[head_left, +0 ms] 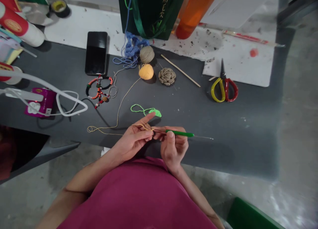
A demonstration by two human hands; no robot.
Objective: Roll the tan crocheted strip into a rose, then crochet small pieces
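Note:
My right hand (174, 146) grips a crochet hook (182, 133) by its green handle, one thin metal end pointing right and the other towards my left hand. Thumb and fingers of my left hand (136, 136) are pinched on yellow yarn (116, 119), with the forefinger stretched out. That strand runs over the table to a yellow yarn ball (146, 71). Where the hook meets the yarn, a small loop shows, but its stitches are too fine to make out. Just beyond my left fingertips lies a bright green crocheted piece (155, 113) with a loose tail.
On the grey table (248, 133) lie scissors (224, 85), a wooden stick (181, 70), a brown crocheted flower (167, 76), a grey yarn ball (147, 54), blue yarn (134, 45), a phone (96, 53) and bead bracelets (98, 88). White cables (69, 98) loop at left; a dark green bag (151, 14) stands behind.

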